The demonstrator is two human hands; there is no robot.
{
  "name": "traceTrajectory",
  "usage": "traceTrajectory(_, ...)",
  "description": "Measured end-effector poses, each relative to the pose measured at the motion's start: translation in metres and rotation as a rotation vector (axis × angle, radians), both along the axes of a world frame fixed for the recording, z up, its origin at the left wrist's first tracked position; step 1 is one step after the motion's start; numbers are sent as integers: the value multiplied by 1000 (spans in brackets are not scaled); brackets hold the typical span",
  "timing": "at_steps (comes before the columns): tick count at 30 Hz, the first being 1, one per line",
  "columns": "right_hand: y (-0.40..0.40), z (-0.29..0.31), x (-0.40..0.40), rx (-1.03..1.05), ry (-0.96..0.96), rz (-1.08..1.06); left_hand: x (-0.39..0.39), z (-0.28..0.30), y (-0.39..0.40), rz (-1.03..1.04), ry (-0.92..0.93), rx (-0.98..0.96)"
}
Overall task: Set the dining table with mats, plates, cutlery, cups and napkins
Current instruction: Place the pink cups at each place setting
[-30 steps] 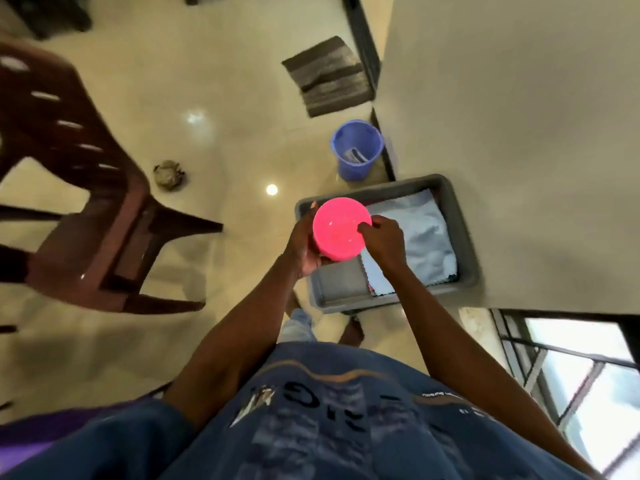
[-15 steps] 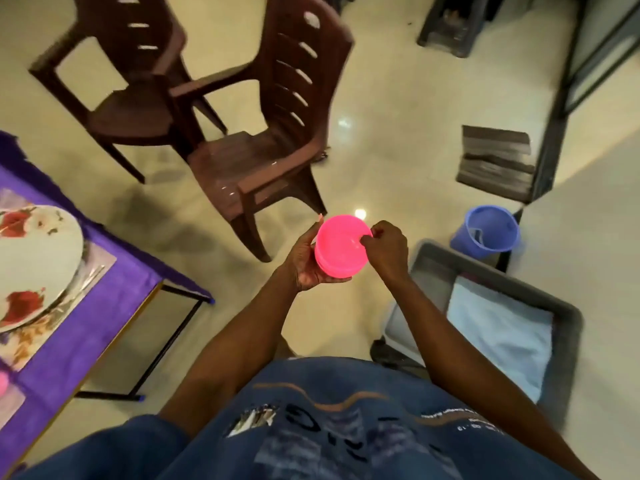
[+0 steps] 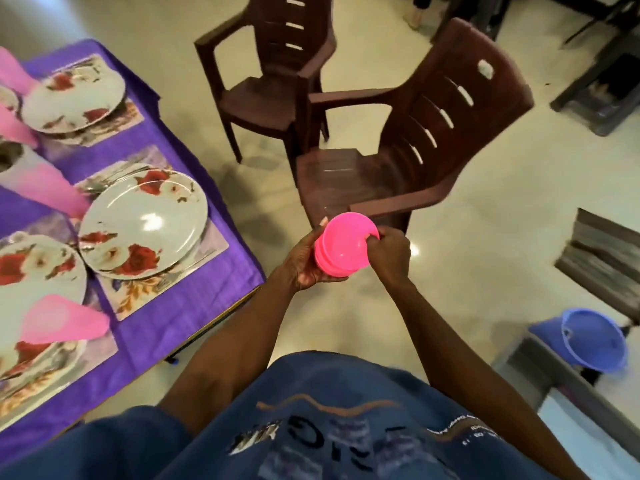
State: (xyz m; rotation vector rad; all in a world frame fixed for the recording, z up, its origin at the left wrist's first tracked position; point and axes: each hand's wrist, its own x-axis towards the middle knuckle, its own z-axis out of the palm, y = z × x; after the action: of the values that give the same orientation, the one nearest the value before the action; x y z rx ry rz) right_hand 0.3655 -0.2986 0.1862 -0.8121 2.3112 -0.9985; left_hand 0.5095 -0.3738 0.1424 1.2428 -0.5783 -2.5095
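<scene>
I hold a stack of pink plastic cups in front of me, above the floor. My left hand cups the stack from below and the side. My right hand pinches the rim of the top cup, fingers inside it. To the left stands the dining table with a purple cloth. On it lie floral mats with floral plates, several pink cups, and cutlery beside a plate.
Two brown plastic chairs stand on the tiled floor ahead, near the table's corner. A blue bucket and a grey tub sit at the right. A striped doormat lies farther right.
My view has swung from the grey tub toward the table, which now fills the left. The pink cups stay in both hands; my right fingers now hook inside the top cup's rim.
</scene>
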Motion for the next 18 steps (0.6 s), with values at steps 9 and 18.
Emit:
traceTrajectory(9,-97,10,27,-179,-205,244,46,5,-43,416,130,-8)
traceTrajectory(18,-191,17,32,-106,-323,678,41,8,-59,928,189,-53)
